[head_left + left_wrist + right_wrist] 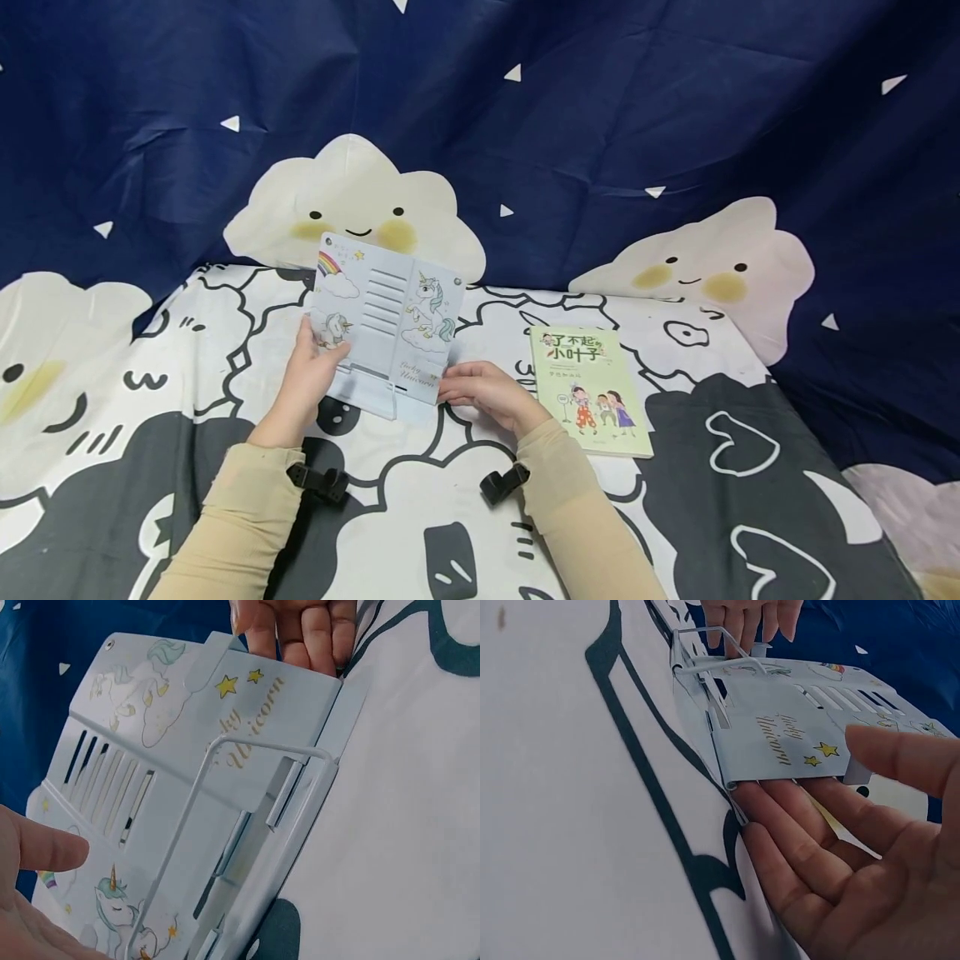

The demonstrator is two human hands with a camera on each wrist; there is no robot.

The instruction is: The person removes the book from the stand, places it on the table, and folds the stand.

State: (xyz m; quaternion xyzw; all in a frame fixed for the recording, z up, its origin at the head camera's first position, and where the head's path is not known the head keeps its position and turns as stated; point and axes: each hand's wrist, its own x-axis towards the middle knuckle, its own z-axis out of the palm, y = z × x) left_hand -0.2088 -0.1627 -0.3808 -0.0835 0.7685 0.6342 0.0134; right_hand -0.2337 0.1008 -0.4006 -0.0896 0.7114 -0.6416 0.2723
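Observation:
In the head view, a white metal book stand (378, 354) with unicorn and rainbow prints is tilted over the sheet. My left hand (311, 371) grips its left side, thumb across the printed front. At the lower right edge, my right hand (495, 392) holds the stand, fingers behind the panel (754, 754) and thumb by a small white tab (214, 661) on that edge. A bent white wire page holder (274, 745) rises from the bottom ledge. The stand's back is mostly hidden.
A light green children's book (592, 392) lies face up to the right of my right hand. Beneath everything spreads a black-and-white cartoon sheet (450, 492). A dark blue cloth (562, 125) with cloud faces hangs behind. Each wrist wears a black strap mount (318, 482).

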